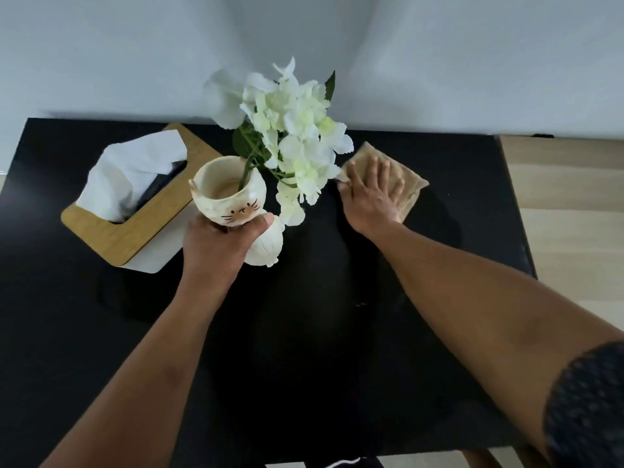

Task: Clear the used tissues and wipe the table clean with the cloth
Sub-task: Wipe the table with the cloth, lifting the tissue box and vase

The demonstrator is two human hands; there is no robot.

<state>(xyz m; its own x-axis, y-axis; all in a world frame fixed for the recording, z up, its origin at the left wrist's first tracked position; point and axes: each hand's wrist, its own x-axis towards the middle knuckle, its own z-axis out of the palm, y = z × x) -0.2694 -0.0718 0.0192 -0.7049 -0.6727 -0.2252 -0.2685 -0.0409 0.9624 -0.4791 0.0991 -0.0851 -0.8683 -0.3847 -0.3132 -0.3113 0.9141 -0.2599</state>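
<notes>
- Head view: a black table (304,349) is filling most of the scene, sitting against a pale grey wall (135,45), with light wooden flooring (567,197) showing past its right edge.
- At the far left of the table a tissue box (111,228) with a wooden lid is resting, a white tissue (131,173) sticking up out of its slot.
- The left hand (216,244) is curling around a cream cat-faced vase (233,201), gripping it and tilting it toward the camera; white flowers (297,136) with green stems are leaning out to the right.
- The right hand (371,194) is lying flat with fingers spread, pressing down on the cloth (408,184).
- The cloth is beige and square-ish, lying spread on the far right-centre of the table, just right of the flowers.
- A dark patterned sleeve (587,400) is showing at the near right.
</notes>
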